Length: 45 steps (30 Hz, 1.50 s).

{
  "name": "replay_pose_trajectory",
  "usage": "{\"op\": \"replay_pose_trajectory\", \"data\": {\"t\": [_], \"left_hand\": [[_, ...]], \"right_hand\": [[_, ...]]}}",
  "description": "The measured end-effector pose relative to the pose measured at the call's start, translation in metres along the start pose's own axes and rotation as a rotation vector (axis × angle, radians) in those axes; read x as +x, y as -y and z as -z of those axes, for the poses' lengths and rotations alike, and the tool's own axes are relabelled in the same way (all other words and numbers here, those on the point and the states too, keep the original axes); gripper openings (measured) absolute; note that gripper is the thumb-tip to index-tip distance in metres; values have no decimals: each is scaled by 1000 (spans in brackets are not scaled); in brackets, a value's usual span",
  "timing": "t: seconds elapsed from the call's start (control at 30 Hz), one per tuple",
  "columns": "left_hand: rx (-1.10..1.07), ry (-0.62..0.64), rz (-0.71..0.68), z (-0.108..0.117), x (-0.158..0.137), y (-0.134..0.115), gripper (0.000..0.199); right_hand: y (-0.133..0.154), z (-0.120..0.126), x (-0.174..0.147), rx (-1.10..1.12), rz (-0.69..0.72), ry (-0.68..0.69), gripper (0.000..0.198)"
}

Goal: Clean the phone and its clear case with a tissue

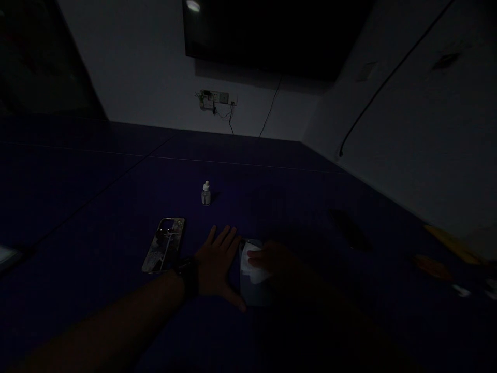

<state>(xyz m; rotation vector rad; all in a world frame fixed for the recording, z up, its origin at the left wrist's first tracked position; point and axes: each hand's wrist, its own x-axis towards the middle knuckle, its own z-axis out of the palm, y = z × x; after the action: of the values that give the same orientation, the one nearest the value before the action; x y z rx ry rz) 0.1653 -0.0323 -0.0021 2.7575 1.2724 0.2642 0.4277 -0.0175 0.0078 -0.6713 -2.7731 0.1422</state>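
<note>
My left hand (217,261) lies flat with its fingers spread, its thumb and fingertips along the left edge of a phone-sized flat blue-grey slab (252,296). A dark band circles that wrist. My right hand (274,259) presses a white wipe (252,269) onto the slab's upper part. Deep shadow hides most of the right hand and the slab's right side. To the left of my left hand lies a patterned phone case (166,246) with a camera cut-out. Beyond the hands stands a small dropper bottle (205,196) with a white top, upright.
The room is very dark. On the right of the blue surface (240,181) lies a dark flat object (349,229). Farther right are an orange-brown item (432,267) and a yellow strip (452,243). A pale-lit object (8,254) sits at the left edge.
</note>
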Motion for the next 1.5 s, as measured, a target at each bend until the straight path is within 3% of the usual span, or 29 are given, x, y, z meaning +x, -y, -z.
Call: {"op": "replay_pose_trajectory", "data": {"t": [0.1,0.2,0.3,0.43,0.6,0.73,0.93,1.03,1.13,1.23,1.37,1.5], "left_hand": [[3,-23,16,0,0,-2,133],[-5,-16,9,2,0,-1,133],[-19,20,-22,4,1,0,135],[-9,4,1,3,0,-1,135],[-6,-2,17,2,0,-3,135],[-4,9,20,4,1,-3,135],[2,7,22,5,0,-3,133],[1,12,24,5,1,-3,135],[-15,46,9,7,1,-2,135],[-11,28,14,7,1,-3,133],[1,-2,21,5,0,-4,133],[8,-8,13,3,0,-3,133]], "right_hand": [[-6,3,-6,16,70,-86,41],[-4,-5,-7,67,150,-57,46],[1,-13,-3,50,70,31,58],[-6,-10,-8,30,-13,-8,53],[-7,-9,-12,52,90,-33,49],[0,-15,-2,1,23,25,51],[-12,-8,-11,18,73,-54,44],[-4,-8,-4,37,156,16,46],[5,-8,6,-3,74,106,52],[2,-3,4,-8,4,42,44],[-2,2,-7,53,83,-71,38],[4,-3,-2,63,143,7,50]]}}
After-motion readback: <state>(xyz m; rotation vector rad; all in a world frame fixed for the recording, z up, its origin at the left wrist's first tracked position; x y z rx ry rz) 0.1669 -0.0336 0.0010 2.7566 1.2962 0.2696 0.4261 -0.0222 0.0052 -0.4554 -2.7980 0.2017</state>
